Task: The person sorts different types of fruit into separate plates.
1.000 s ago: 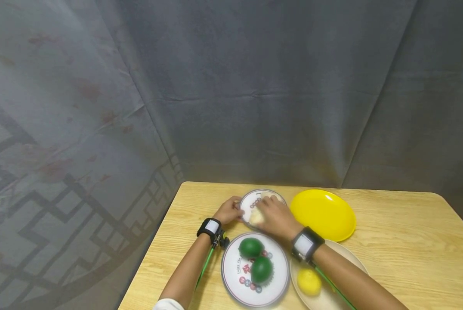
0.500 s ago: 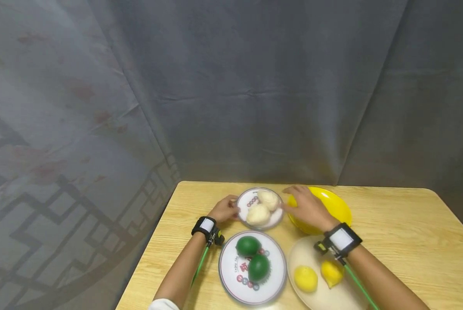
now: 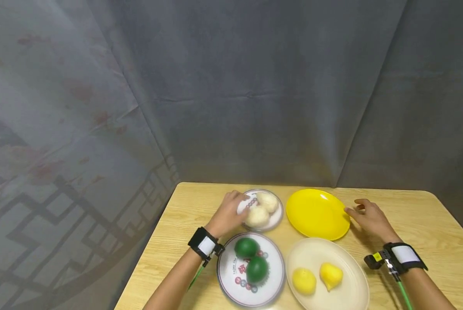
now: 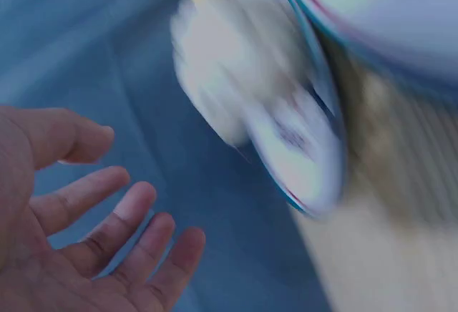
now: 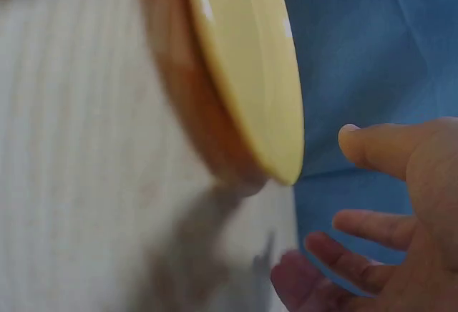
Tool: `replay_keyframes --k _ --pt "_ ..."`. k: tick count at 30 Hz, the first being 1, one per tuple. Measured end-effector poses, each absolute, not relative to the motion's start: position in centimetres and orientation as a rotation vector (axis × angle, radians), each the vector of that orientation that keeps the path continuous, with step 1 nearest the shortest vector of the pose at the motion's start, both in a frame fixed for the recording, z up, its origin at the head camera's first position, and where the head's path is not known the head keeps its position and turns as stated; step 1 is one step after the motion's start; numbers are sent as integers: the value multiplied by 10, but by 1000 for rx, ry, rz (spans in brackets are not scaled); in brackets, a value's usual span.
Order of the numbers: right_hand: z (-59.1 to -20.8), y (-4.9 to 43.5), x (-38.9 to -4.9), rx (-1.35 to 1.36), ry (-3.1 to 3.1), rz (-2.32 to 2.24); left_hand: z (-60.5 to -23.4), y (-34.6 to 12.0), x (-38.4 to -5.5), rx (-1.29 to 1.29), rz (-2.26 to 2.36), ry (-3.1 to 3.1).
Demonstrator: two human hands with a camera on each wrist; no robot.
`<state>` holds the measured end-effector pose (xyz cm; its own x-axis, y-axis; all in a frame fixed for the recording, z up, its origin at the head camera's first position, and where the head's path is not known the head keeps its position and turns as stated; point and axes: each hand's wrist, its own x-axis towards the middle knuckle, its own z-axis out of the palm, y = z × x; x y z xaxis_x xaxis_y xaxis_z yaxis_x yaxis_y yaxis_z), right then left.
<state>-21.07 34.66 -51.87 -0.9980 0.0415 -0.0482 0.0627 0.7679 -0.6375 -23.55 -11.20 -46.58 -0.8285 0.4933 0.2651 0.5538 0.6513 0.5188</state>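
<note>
My left hand hovers by the left rim of a small white plate that bears two pale cream, rounded lumps. In the left wrist view the hand has its fingers spread, apart from the blurred plate. At the right edge of a bare yellow plate is my right hand, its thumb near the rim. The right wrist view shows that hand with loose fingers and nothing in them, a gap lying between it and the yellow plate.
Nearer on the wooden table stand a printed white plate with two dark green fruits and a cream plate with two lemon-like yellow fruits. A grey cloth hangs behind the table.
The right hand has left the cream lumps and moved right, past the yellow plate to its far side. The left hand has lifted from gripping the small plate's rim and turned.
</note>
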Motion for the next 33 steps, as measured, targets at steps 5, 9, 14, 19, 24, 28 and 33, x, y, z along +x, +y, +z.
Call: replay_keyframes --k 5,9,14,19,24,28,33 --pt "-527 345 -209 154 2781 -1195 -458 -66 -178 -1364 -586 -2656" --pt "-530 338 -212 174 2764 -1233 -469 -36 -145 -1704 -310 -2673" --pt "-536 330 -214 219 2704 -1317 -486 -21 -124 -1861 -138 -2787" --pt "-537 329 -212 251 2652 -1381 -496 -18 -119 -1902 -58 -2771" --pt "-536 331 -213 238 2641 -1390 -498 -16 -118 -1924 -126 -2751" --pt "-538 333 -212 228 2629 -1397 -498 -13 -119 -1935 -174 -2778" --pt "-541 332 -212 210 2628 -1424 -491 -8 -123 -1942 -201 -2788"
